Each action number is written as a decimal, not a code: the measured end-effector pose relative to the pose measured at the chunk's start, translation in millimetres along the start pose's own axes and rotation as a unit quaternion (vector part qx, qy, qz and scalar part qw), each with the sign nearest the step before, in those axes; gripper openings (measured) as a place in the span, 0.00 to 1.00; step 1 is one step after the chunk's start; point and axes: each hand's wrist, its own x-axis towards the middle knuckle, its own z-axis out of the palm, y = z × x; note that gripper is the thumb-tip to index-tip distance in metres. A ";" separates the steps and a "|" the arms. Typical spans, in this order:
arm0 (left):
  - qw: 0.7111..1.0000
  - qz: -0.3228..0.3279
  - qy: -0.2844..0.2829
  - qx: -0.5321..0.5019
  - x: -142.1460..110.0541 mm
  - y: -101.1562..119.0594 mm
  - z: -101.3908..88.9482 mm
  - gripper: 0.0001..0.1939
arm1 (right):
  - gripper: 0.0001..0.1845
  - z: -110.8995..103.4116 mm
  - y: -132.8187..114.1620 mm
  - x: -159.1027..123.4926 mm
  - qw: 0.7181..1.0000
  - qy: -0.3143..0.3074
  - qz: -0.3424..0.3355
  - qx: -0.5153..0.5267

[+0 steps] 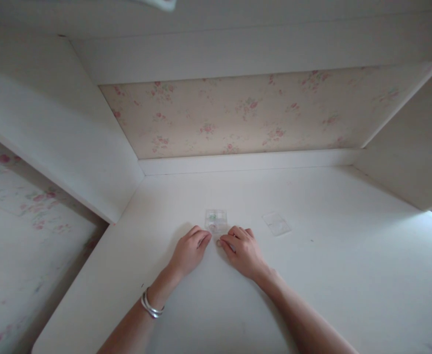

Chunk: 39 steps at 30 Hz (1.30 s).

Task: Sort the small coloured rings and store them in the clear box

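Observation:
A small clear plastic box (216, 221) with compartments lies on the white desktop, just beyond my fingertips. Small items show inside it, one of them greenish; they are too small to name. My left hand (190, 250) is closed in a pinch at the box's near left corner, and whatever its fingertips hold is hidden. Between the thumb and fingers of my right hand (244, 251) is a small pale ring (218, 243), close to the near right corner of the box. A flat clear plastic lid (276, 223) rests apart, right of the box.
White side panels stand at the left (57, 113) and right (403, 132) of the white desktop (348, 275). An overhead shelf (238, 54) hangs above flowered wallpaper (234, 118). A tiny dark speck (312, 241) lies to the right.

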 end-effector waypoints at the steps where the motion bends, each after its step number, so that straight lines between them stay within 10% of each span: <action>1: 1.000 0.007 -0.019 0.005 -2.6 3.0 1.3 0.16 | 0.10 1.2 0.0 0.3 1.000 0.004 0.005 0.007; 21: 0.984 0.074 -0.092 0.131 -11.6 7.6 13.2 0.14 | 0.11 13.1 -13.7 34.1 0.992 0.081 0.021 -0.099; 31: 0.995 0.019 -0.046 -0.089 -7.2 0.1 12.3 0.13 | 0.11 4.5 11.8 4.2 0.992 0.102 0.077 -0.016; 39: 0.991 -0.015 0.028 -0.132 3.9 -6.8 12.1 0.13 | 0.10 -0.3 -2.6 0.8 0.999 0.001 -0.018 -0.029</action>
